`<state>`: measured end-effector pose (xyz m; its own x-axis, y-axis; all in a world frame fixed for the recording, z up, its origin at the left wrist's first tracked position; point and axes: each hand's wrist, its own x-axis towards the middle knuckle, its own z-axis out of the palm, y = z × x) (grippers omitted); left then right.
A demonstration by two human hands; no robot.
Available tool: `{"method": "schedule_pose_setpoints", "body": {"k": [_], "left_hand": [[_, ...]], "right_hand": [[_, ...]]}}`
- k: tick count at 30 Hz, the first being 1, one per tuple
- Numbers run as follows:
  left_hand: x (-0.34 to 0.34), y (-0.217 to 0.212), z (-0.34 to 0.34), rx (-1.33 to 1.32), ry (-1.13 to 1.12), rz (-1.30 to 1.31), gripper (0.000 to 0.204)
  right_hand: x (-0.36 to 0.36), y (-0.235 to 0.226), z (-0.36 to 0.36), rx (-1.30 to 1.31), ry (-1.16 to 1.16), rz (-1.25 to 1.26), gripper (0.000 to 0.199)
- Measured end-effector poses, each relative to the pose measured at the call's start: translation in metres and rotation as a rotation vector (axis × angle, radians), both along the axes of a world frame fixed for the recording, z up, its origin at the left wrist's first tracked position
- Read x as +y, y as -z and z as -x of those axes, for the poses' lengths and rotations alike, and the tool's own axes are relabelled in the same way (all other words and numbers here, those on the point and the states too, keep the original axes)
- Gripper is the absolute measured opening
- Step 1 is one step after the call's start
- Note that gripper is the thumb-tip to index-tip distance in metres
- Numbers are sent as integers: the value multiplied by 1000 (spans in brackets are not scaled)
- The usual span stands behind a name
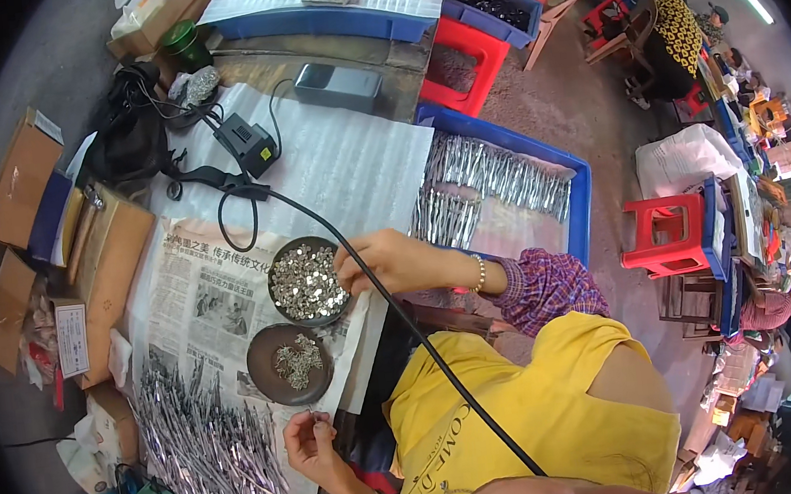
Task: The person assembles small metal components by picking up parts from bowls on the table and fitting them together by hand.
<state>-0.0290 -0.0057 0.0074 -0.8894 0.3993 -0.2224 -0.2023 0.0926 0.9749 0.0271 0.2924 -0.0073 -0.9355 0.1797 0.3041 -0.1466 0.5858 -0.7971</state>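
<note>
My right hand [389,261] is at the right rim of a dark round bowl [276,301] of small shiny silver discs [311,282]. Its fingers are bent together, and whatever they may hold is hidden. Lower down, beside a brown bowl [261,367], my left hand [314,445] pinches thumb and fingers together; what is between them is too small to name. Small pale metal pieces [298,361] lie in that brown bowl. Both bowls stand on a newspaper [226,263]. A heap of thin silver strips [210,446] spreads over its lower left part.
A black cable [391,300] crosses in front of me, past my right hand. A blue tray [586,214] holds rows of silver strips. Cardboard boxes [118,283] line the table's left side. A black adapter box [248,144] lies farther back. Red stools [666,235] and other people are beyond.
</note>
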Motion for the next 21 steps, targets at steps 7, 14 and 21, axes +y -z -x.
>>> {"method": "schedule_pose_setpoints", "body": {"k": [7,14,21], "left_hand": [[8,-3,-4,-29,48,-19,17],[8,0,-10,-54,56,-14,19],[6,-1,-10,-158,31,63,18]], "right_hand": [[-67,9,-8,-151,-284,708,11],[-120,21,-7,-368,-253,1186,13],[-125,14,-3,-346,-166,1309,15]]}}
